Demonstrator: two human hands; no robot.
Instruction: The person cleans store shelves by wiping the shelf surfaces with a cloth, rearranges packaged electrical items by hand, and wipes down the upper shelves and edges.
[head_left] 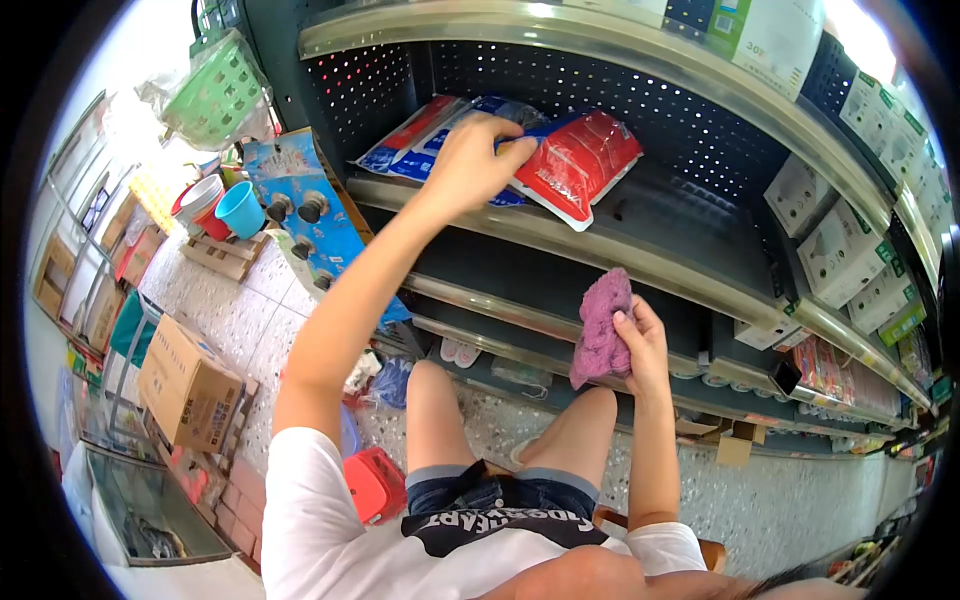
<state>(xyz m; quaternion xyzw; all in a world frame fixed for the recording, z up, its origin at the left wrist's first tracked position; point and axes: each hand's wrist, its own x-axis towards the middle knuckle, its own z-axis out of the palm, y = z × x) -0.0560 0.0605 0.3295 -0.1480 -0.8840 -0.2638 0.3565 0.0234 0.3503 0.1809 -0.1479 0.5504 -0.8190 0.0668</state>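
Note:
My left hand [474, 160] reaches onto the upper shelf, its thumb and fingers closed at the left edge of a shiny red plastic packet [585, 160]. Part of that edge is hidden behind the fingers. Blue, red and white packets [415, 140] lie flat on the same shelf, to the left of and beneath this hand. In front of the shelf edge, my right hand [645, 345] holds a folded purple cloth [602, 325] with a fluffy texture, its thumb pressed against the near side.
Metal shelving [690, 225] with raised front rails spans the view. White boxes [845, 250] stand on the right shelves. A red plastic container [375, 485] is on the floor by my legs. At left are a cardboard box [190, 385] and a blue bucket [240, 210].

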